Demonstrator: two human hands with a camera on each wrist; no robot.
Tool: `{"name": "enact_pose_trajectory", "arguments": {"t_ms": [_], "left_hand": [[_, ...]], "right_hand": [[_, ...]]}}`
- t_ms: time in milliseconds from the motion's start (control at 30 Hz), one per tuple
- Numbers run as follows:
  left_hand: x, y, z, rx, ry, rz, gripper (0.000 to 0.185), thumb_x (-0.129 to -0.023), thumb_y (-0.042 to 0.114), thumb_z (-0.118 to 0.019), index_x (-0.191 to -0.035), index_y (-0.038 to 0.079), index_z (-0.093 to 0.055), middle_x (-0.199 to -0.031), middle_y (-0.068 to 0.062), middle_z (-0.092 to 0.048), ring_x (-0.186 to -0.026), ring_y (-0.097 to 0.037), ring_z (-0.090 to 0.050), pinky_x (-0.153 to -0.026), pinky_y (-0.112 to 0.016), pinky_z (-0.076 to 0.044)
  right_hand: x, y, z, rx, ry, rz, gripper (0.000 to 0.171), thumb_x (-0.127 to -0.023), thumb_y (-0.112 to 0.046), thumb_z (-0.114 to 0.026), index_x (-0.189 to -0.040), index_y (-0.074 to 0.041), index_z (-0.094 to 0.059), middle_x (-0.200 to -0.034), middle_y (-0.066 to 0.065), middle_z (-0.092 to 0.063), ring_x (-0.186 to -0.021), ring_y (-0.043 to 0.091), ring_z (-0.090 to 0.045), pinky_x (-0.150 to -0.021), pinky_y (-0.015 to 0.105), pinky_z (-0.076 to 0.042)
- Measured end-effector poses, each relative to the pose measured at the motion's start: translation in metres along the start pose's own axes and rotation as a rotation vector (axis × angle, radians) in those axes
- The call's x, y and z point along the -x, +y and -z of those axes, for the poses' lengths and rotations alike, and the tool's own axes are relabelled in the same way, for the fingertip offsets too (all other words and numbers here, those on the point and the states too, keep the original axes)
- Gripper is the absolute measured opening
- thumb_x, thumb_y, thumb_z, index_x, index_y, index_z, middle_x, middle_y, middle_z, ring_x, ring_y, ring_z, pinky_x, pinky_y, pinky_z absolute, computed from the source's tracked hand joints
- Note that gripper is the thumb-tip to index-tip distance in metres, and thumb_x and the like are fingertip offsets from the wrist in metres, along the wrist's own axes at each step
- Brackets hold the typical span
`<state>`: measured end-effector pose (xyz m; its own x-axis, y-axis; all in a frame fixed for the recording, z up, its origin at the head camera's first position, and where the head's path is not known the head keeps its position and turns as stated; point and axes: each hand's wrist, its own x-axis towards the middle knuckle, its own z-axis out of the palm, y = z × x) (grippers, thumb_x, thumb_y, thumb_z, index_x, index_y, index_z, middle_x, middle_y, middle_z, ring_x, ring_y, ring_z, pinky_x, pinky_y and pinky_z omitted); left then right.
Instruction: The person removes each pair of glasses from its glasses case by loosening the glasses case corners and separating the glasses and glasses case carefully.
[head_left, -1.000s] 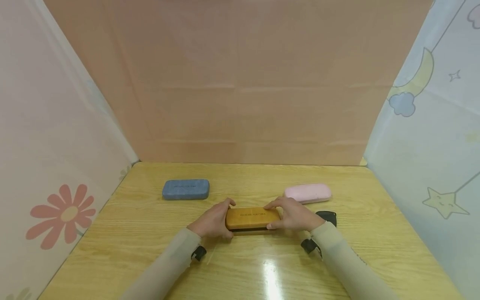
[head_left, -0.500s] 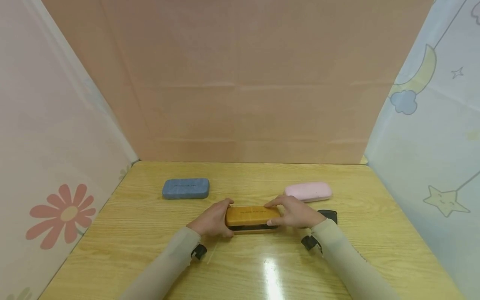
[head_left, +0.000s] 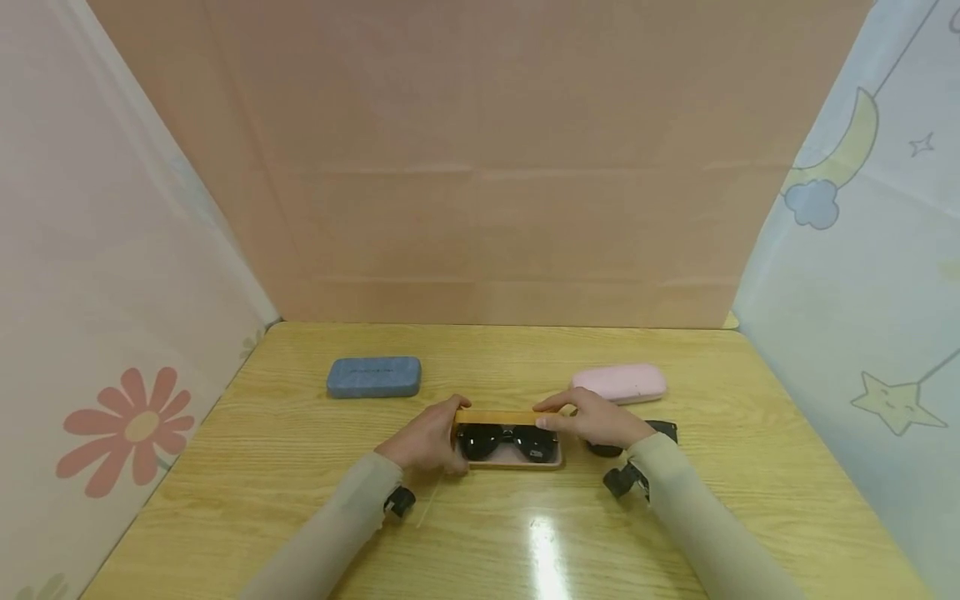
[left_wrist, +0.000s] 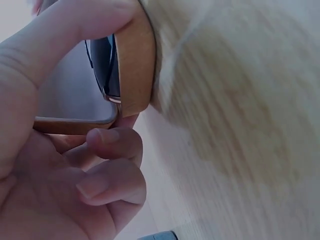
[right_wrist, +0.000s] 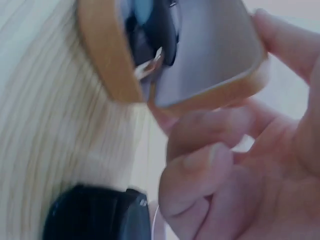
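A tan hard glasses case (head_left: 510, 466) lies on the table, lid raised partway. Inside it, dark sunglasses (head_left: 480, 443) rest folded on a pale lining. My left hand (head_left: 429, 437) grips the case's left end; in the left wrist view the thumb lies on the base's side wall (left_wrist: 137, 65). With thumb and fingers, my right hand (head_left: 600, 419) holds the right end of the lid (head_left: 495, 417). The right wrist view shows the lid's pale inner face (right_wrist: 215, 50) tilted up, with its edge against the right fingers.
A blue glasses case (head_left: 373, 377) lies at the back left, and a pink one (head_left: 618, 382) at the back right. A black object (head_left: 663, 430) sits partly behind the right wrist. Patterned sheets flank the wooden table (head_left: 300, 467) on both sides.
The tan case's lid has swung up and back, first to a narrow gap, then wide enough to bare the sunglasses. The right hand rose slightly with it; the left stayed put.
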<state>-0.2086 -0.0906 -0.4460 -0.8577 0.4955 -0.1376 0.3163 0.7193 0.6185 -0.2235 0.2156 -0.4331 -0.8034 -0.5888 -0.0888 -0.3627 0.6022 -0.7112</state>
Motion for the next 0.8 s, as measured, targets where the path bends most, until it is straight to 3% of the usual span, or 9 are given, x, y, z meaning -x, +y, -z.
{"name": "enact_pose_trajectory", "arguments": {"t_ms": [267,367,433,533,633,700,800], "left_hand": [[-0.002,-0.003,0.001,-0.02,-0.002,0.003,0.097,-0.062,0.017,-0.093,-0.144,0.004,-0.042,-0.126,-0.009,-0.061,-0.107,-0.02,-0.055,-0.098,-0.043,-0.047],[-0.002,-0.003,0.002,-0.014,-0.002,0.005,0.099,-0.062,0.019,-0.094,-0.145,0.004,-0.041,-0.126,-0.009,-0.061,-0.11,-0.022,-0.056,-0.098,-0.044,-0.046],[-0.002,-0.003,0.003,-0.004,0.0,0.008,0.1,-0.062,0.02,-0.095,-0.145,0.004,-0.041,-0.128,-0.01,-0.06,-0.114,-0.024,-0.056,-0.1,-0.045,-0.046],[-0.003,-0.002,0.005,0.017,0.002,0.017,0.101,-0.062,0.02,-0.096,-0.145,0.006,-0.04,-0.129,-0.011,-0.06,-0.118,-0.026,-0.056,-0.103,-0.046,-0.045],[-0.004,-0.002,0.005,0.036,0.005,0.028,0.101,-0.061,0.019,-0.097,-0.144,0.008,-0.04,-0.128,-0.01,-0.06,-0.116,-0.025,-0.056,-0.103,-0.046,-0.044],[-0.004,-0.003,0.003,0.042,0.002,0.031,0.101,-0.061,0.019,-0.097,-0.144,0.007,-0.041,-0.127,-0.01,-0.061,-0.115,-0.024,-0.056,-0.102,-0.045,-0.045],[-0.004,-0.003,0.0,0.043,-0.004,0.032,0.102,-0.061,0.02,-0.097,-0.145,0.007,-0.04,-0.126,-0.009,-0.061,-0.114,-0.024,-0.056,-0.101,-0.044,-0.045]], "right_hand": [[0.0,-0.001,-0.002,-0.036,0.023,-0.025,0.047,-0.1,-0.047,-0.058,-0.13,-0.013,-0.067,-0.138,0.011,-0.06,-0.127,0.031,-0.055,-0.105,0.056,-0.042],[0.0,-0.004,-0.003,-0.024,0.071,-0.048,0.048,-0.099,-0.049,-0.058,-0.128,-0.012,-0.067,-0.132,0.009,-0.063,-0.121,0.03,-0.058,-0.1,0.054,-0.045],[0.0,-0.008,-0.004,0.007,0.149,-0.071,0.052,-0.096,-0.051,-0.061,-0.127,-0.01,-0.067,-0.127,0.011,-0.065,-0.113,0.029,-0.06,-0.094,0.052,-0.048],[0.002,-0.017,-0.006,0.099,0.316,-0.091,0.055,-0.09,-0.053,-0.069,-0.12,-0.007,-0.066,-0.114,0.011,-0.065,-0.097,0.025,-0.06,-0.082,0.044,-0.05],[0.005,-0.03,-0.011,0.208,0.459,-0.07,0.042,-0.086,-0.047,-0.076,-0.1,-0.009,-0.065,-0.092,0.006,-0.062,-0.076,0.019,-0.055,-0.067,0.036,-0.046],[0.008,-0.039,-0.017,0.275,0.493,-0.03,0.03,-0.086,-0.039,-0.079,-0.088,-0.013,-0.063,-0.077,-0.001,-0.058,-0.063,0.013,-0.049,-0.059,0.03,-0.042],[0.012,-0.048,-0.027,0.381,0.467,0.026,0.018,-0.087,-0.028,-0.078,-0.079,-0.018,-0.064,-0.06,-0.012,-0.05,-0.048,0.003,-0.039,-0.046,0.023,-0.034]]}}
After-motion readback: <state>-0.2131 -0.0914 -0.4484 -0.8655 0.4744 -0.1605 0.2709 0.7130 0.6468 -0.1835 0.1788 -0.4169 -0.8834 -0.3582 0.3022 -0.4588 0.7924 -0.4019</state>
